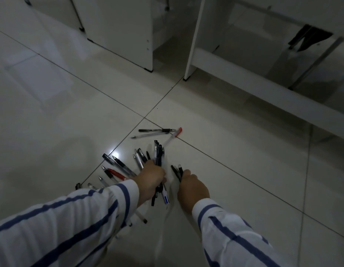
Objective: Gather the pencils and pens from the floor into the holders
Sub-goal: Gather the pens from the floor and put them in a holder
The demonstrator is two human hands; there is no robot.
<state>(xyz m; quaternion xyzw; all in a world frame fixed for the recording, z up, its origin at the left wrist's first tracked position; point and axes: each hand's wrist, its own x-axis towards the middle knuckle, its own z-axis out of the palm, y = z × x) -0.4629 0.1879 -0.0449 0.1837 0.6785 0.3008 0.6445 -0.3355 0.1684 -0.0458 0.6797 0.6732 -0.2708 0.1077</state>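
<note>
My left hand (150,182) grips a bundle of several pens (158,154) whose ends stick out above and below the fist. Just to its right, my right hand (193,189) pinches two black pens (177,171) by their lower ends. More loose pens (117,168) lie fanned on the tiled floor to the left of my left hand, one with a red body. Farther off lie a black pen (157,130), a clear pen (148,135) and a red-capped pen (174,136). No holder is in view.
White desk panels (128,31) and a low white crossbar (263,87) stand at the back and right. Pale glossy floor tiles (51,112) stretch out to the left. A dark cloth (309,37) hangs under the right desk.
</note>
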